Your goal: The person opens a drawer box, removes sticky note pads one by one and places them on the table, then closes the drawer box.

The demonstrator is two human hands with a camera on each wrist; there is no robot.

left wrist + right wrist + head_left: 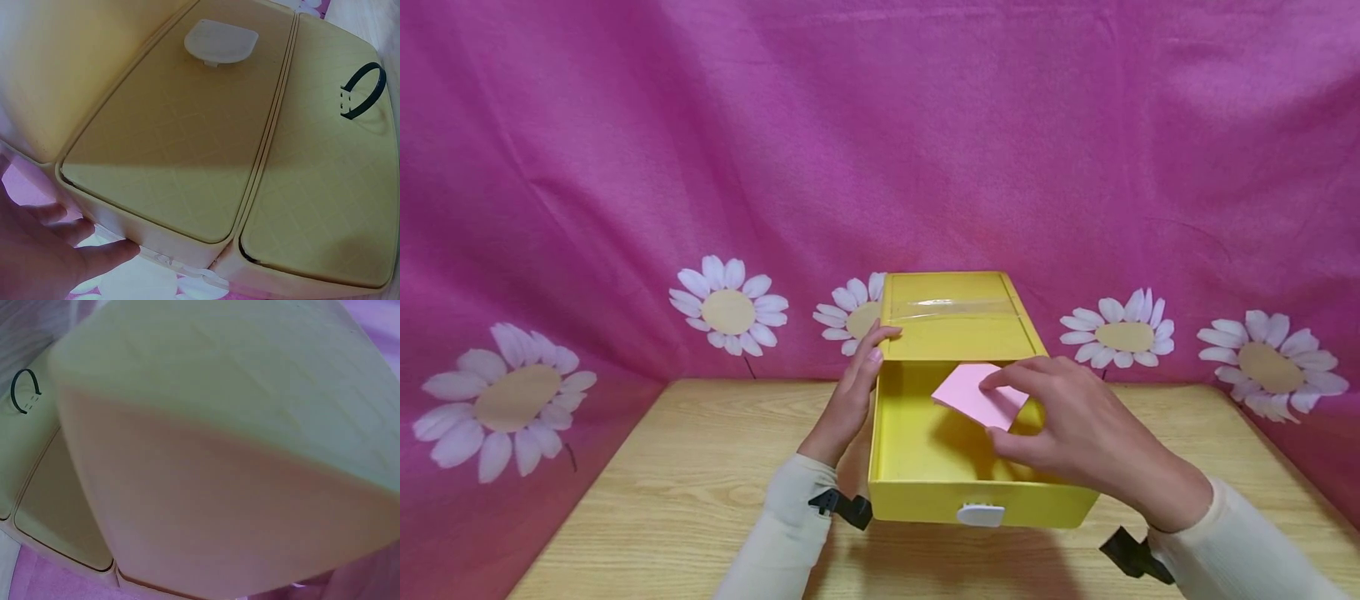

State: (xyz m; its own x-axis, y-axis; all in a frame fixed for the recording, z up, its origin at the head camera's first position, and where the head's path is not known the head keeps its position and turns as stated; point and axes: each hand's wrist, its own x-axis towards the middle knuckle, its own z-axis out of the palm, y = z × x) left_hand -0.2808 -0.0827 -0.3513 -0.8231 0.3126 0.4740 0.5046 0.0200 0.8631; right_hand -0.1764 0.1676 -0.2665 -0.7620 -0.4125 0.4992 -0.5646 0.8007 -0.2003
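My right hand [1075, 425] pinches a small pink paper pad [973, 392] between thumb and fingers, over the pulled-out top drawer [985, 504] of a yellow drawer cabinet [958, 337]. Along the cabinet's left side rests my left hand [850, 400], one fingertip reaching over its top edge. The left wrist view shows the left hand [44, 250] with fairly straight fingers against the cabinet's side. In the right wrist view the drawer [225, 506] fills most of the picture and hides the pad; only a bit of the right hand [365, 578] shows.
Below the pulled-out drawer are closed drawers, one with a white knob [221, 41], another with a black loop handle [369, 87]. Clear tape [955, 308] crosses the cabinet top. The cabinet stands on a wooden table [700, 483] before a pink flowered cloth [880, 150].
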